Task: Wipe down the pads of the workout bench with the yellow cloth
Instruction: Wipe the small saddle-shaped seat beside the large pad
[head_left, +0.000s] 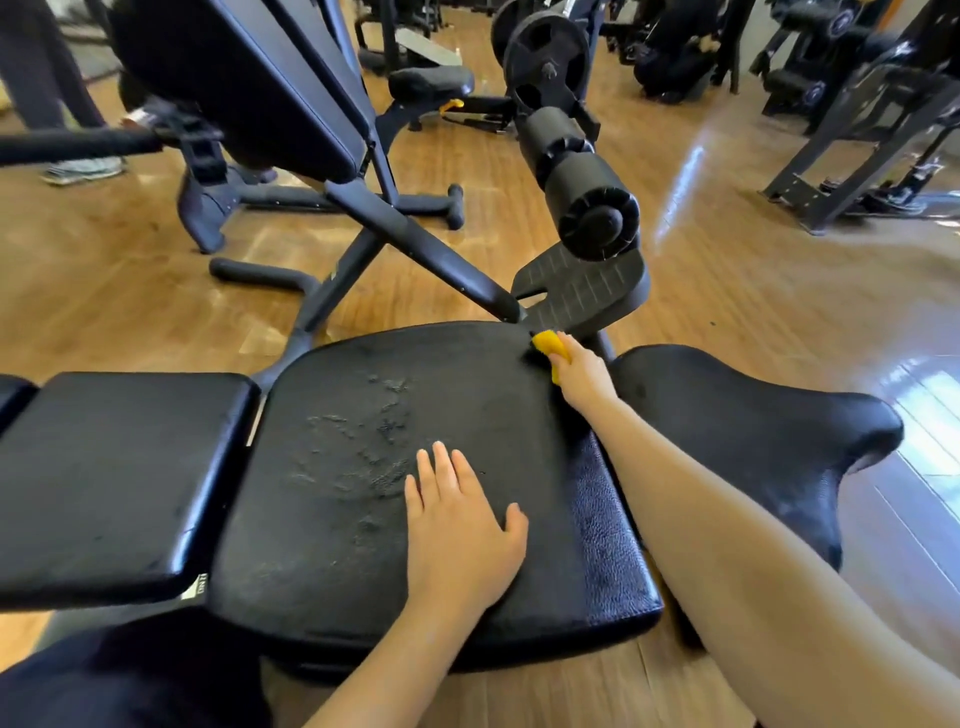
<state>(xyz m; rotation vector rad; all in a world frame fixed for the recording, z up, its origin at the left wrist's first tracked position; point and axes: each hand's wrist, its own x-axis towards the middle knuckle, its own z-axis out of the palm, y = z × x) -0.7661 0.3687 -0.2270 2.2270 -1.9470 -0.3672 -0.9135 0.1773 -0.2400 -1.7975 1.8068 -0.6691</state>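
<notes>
Wiping the seat pad (415, 467) at its far right corner: my right hand (582, 371) is gripping the yellow cloth (548, 345), fingers curled round it; my left hand (460, 525) is lying flat, fingers spread. Residue (358, 447) mid-pad is needing overlapping, firm strokes.

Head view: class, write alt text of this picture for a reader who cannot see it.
A person's right hand presses a yellow cloth to the far edge of a black workout bench's middle pad, while the left hand rests flat on its near part. Wet streaks mark the pad; gym machines stand on the wooden floor behind.
</notes>
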